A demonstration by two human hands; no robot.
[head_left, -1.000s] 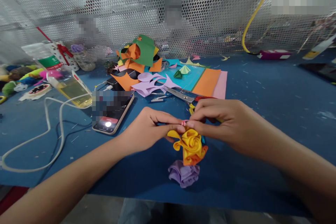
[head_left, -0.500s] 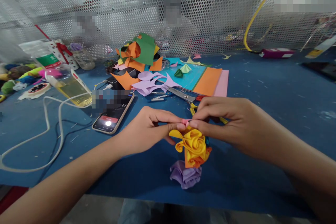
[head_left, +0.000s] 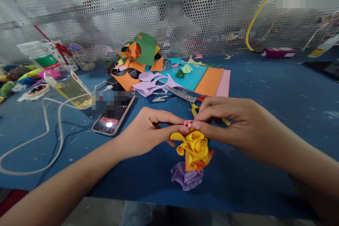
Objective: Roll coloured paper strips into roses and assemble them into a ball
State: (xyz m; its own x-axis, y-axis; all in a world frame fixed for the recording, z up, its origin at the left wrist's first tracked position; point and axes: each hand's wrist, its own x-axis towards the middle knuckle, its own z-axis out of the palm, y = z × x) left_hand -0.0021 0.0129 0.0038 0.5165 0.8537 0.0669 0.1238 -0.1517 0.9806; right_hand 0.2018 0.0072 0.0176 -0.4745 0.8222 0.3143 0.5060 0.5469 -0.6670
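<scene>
Between the fingertips of both hands is a small pink strip of paper (head_left: 188,123), mostly covered by the fingers. My left hand (head_left: 152,130) is closed in a pinch on its left end. From the other side, my right hand (head_left: 230,122) pinches it between thumb and fingers. Just below the fingertips is a yellow paper rose (head_left: 196,146) with curled petals and orange paper at its lower edge; whether the hands touch it, I cannot tell. Nearer the table's front edge lies a purple paper rose (head_left: 186,177), partly overlapped by the yellow one.
Scissors (head_left: 185,95) lie just beyond my hands, beside purple paper scraps (head_left: 150,84). Coloured sheets (head_left: 212,81) and a scrap pile (head_left: 144,51) are behind. On the left are a phone (head_left: 115,114), a looping white cable (head_left: 62,130) and a tilted bottle (head_left: 71,90). A perforated metal panel (head_left: 212,14) stands behind.
Both hands keep nearly the same place. The fingertips have shifted slightly around the pink strip of paper, and its visible part looks a little different.
</scene>
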